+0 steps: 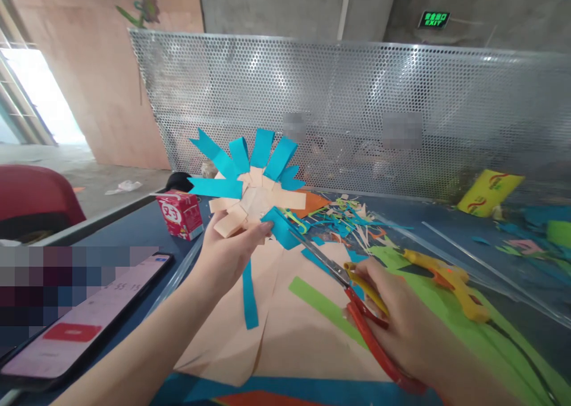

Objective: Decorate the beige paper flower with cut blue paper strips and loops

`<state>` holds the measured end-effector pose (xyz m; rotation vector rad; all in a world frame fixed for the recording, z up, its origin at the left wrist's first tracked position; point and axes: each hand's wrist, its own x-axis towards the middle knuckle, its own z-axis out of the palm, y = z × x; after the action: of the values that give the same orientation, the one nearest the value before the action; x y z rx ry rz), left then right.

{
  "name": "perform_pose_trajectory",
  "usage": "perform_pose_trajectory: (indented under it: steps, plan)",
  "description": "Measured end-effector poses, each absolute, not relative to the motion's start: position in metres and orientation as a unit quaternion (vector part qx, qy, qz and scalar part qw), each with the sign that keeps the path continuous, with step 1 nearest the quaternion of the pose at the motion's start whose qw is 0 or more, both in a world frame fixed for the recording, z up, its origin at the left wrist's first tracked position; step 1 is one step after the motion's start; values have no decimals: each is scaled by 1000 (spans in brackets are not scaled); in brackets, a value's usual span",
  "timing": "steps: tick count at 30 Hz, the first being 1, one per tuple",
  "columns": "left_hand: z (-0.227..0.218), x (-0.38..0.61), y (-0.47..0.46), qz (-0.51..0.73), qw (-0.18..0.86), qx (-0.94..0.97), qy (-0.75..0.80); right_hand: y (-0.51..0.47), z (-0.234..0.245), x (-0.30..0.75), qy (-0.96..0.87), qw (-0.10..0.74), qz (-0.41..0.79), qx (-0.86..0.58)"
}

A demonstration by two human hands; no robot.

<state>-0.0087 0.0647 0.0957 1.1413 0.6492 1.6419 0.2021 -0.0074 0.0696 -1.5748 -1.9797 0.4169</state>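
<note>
My left hand point(238, 242) is closed on a paper flower point(256, 200), pinching it near its lower edge. Pale peach strips ring its centre, with several blue strips fanned out around the top; some strip ends have a V-shaped notch. My right hand point(392, 311) grips a pair of scissors point(343, 278) with red and yellow handles. Their blades point up and left and meet a blue paper strip point(282, 227) at the flower's lower right. Below the flower lie a loose blue strip point(250, 299), a green strip point(328, 311) and peach paper sheets point(223, 328).
A yellow glue gun point(450, 281) with a cord rests on green paper point(504, 340) at the right. Paper scraps point(352, 218) are heaped behind. At the left stand a red box point(179, 214) and a propped phone point(89, 328). A perforated metal panel point(334, 96) closes the table's back.
</note>
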Motion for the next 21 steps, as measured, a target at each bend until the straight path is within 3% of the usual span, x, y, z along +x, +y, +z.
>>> perform_pose_trajectory:
  steps: [21]
  plan:
    - [95, -7, 64, 687, 515, 429, 281, -9, 71, 201, -756, 261, 154, -581]
